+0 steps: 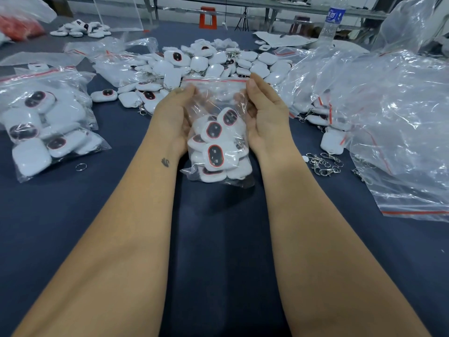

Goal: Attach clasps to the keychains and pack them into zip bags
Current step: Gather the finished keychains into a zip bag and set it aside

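I hold one zip bag (217, 132) upright between both hands above the bench (218, 239). My left hand (173, 113) grips the bag's left edge, its fingers curled round the plastic near the top. My right hand (263, 113) grips the right edge in the same way, with the fingertips reaching up to the red zip strip (216, 80). The strip runs level across the top of the bag; I cannot tell whether it is sealed.

The lower half of the bag is filled with white keychains (215, 152), several showing a dark oval face with a red rim. The bottom of the bag hangs just above the dark blue bench surface.

Beyond my hands lies a loose heap of keychains (211, 62), some with metal clasps already fitted. To my left, a filled bag (48, 125) lies flat on the bench, with a single split ring (81, 167) just beside its lower edge. To my right, a small cluster of loose clasps (324, 164) lies near a pile of empty bags (388, 113). A water bottle (331, 23) stands at the far right of the bench.
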The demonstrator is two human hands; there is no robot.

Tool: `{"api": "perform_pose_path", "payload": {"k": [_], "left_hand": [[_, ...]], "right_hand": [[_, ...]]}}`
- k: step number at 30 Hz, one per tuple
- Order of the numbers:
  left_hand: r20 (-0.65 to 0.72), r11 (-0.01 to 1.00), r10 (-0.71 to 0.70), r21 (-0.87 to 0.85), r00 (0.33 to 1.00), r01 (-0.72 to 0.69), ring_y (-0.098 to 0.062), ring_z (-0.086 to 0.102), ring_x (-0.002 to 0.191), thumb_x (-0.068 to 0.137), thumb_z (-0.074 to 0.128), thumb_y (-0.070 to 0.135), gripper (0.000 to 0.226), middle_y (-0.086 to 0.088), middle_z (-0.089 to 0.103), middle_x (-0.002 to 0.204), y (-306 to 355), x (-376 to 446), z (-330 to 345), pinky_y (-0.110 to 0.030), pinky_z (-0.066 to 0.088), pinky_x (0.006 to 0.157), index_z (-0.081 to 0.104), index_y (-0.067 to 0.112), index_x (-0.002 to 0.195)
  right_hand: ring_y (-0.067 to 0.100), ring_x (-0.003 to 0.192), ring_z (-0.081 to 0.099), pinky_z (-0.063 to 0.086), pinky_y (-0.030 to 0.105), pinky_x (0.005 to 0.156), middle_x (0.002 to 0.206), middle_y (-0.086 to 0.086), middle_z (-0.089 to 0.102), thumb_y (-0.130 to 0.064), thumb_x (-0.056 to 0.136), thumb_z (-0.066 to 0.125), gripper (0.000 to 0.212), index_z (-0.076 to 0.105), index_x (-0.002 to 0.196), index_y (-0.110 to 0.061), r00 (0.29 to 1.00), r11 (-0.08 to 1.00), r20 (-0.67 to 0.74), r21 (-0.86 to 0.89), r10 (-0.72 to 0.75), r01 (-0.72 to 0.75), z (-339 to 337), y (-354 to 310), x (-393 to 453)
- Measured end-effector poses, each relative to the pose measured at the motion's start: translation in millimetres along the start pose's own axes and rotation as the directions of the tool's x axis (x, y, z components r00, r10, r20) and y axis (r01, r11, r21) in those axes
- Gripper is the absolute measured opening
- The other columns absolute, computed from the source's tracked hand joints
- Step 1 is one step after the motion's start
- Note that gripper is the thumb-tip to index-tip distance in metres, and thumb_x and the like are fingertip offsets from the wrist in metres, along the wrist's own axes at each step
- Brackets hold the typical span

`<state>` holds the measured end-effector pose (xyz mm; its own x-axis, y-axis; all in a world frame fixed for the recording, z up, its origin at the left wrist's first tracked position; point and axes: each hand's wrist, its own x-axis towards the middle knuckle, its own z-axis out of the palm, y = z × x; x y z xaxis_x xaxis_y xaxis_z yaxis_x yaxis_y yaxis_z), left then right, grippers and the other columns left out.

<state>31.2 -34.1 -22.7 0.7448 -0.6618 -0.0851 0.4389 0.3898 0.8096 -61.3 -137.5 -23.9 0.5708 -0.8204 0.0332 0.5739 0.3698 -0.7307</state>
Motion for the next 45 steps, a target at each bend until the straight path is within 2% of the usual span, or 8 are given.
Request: {"api": "perform_pose_path", "payload": {"k": [6,10,15,18,22,26,41,45], "left_hand": [[-0.041,0.995,0.031,-0.096,0.999,-0.035,-0.019,0.065,0.06,0.099,0.055,0.014,0.016,-0.006,0.067,0.07,-3.6,0.8,3.3,-0.031,0.058,0.062,0.056,0.013,0.083],[-0.081,0.993,0.038,-0.11,0.996,-0.047,-0.02,0.066,0.063,0.1,0.054,0.02,0.016,-0.007,0.068,0.07,-3.6,-1.2,5.4,-0.031,0.058,0.064,0.055,0.013,0.086],[-0.183,0.983,0.162,0.115,0.97,-0.143,-0.013,0.057,0.058,0.096,0.059,0.014,0.004,-0.008,0.065,0.088,-5.0,0.2,2.3,-0.021,0.049,0.054,0.06,0.011,0.097],[-0.228,0.988,0.155,0.04,0.961,-0.15,-0.011,0.059,0.054,0.093,0.063,0.01,0.008,-0.01,0.067,0.087,-4.6,-0.9,1.2,-0.021,0.051,0.053,0.064,0.006,0.1],[-0.223,0.99,0.141,0.013,0.965,-0.142,-0.007,0.06,0.049,0.096,0.061,0.011,0.01,-0.008,0.068,0.081,-4.7,-0.2,0.1,-0.019,0.05,0.048,0.065,0.004,0.102],[-0.199,0.992,0.127,0.006,0.972,-0.128,-0.008,0.057,0.043,0.099,0.057,0.012,0.028,0.001,0.063,0.051,-4.4,2.2,0.5,-0.019,0.05,0.048,0.062,0.008,0.071],[-0.124,0.986,0.166,0.055,0.978,-0.16,-0.012,0.063,0.055,0.093,0.065,0.01,0.02,-0.003,0.068,0.061,-7.4,4.7,-0.9,-0.023,0.056,0.059,0.065,0.007,0.073],[-0.083,0.988,0.046,0.152,0.995,-0.033,-0.015,0.064,0.056,0.085,0.074,0.02,0.016,-0.003,0.071,0.067,-5.8,2.5,-1.8,-0.024,0.055,0.057,0.07,0.006,0.079]], "right_hand": [[0.014,0.057,0.067,0.059,0.025,0.062,0.065,0.007,0.069,-0.002,0.093,0.062,0.011,0.064,0.081,-0.002,0.991,0.991,-0.002,0.038,0.131,-0.131,-2.8,0.7,0.9],[0.014,0.055,0.064,0.057,0.024,0.062,0.066,0.007,0.065,0.001,0.092,0.061,0.011,0.062,0.082,-0.002,0.996,0.997,-0.034,0.019,0.081,-0.08,-2.3,0.3,2.5],[0.011,0.053,0.057,0.051,0.023,0.061,0.06,0.005,0.057,0.001,0.098,0.052,0.024,0.056,0.074,-0.004,0.997,0.989,-0.071,-0.144,-0.005,-0.006,0.2,1.7,3.6],[0.01,0.053,0.054,0.049,0.022,0.062,0.056,0.002,0.056,-0.003,0.1,0.049,0.027,0.055,0.074,-0.006,0.995,0.967,-0.089,-0.255,-0.032,0.008,1.1,3.2,3.8],[0.012,0.054,0.054,0.049,0.022,0.058,0.056,0.002,0.057,0.0,0.098,0.052,0.023,0.056,0.076,-0.005,0.996,0.975,-0.084,-0.222,-0.014,-0.005,1.1,3.6,4.6],[0.016,0.058,0.053,0.048,0.028,0.064,0.065,0.008,0.058,-0.001,0.095,0.057,0.023,0.059,0.073,-0.004,1.0,0.946,-0.024,-0.325,-0.015,0.006,1.2,6.0,2.9],[0.017,0.059,0.052,0.047,0.029,0.063,0.067,0.01,0.058,0.001,0.092,0.061,0.02,0.061,0.073,-0.004,1.0,0.935,0.026,-0.353,-0.011,0.019,0.7,6.2,-1.0],[0.014,0.056,0.056,0.05,0.023,0.059,0.063,0.006,0.06,0.006,0.089,0.061,0.02,0.063,0.073,-0.005,0.999,0.949,0.039,-0.316,-0.009,0.021,1.0,4.1,-1.1]]}}
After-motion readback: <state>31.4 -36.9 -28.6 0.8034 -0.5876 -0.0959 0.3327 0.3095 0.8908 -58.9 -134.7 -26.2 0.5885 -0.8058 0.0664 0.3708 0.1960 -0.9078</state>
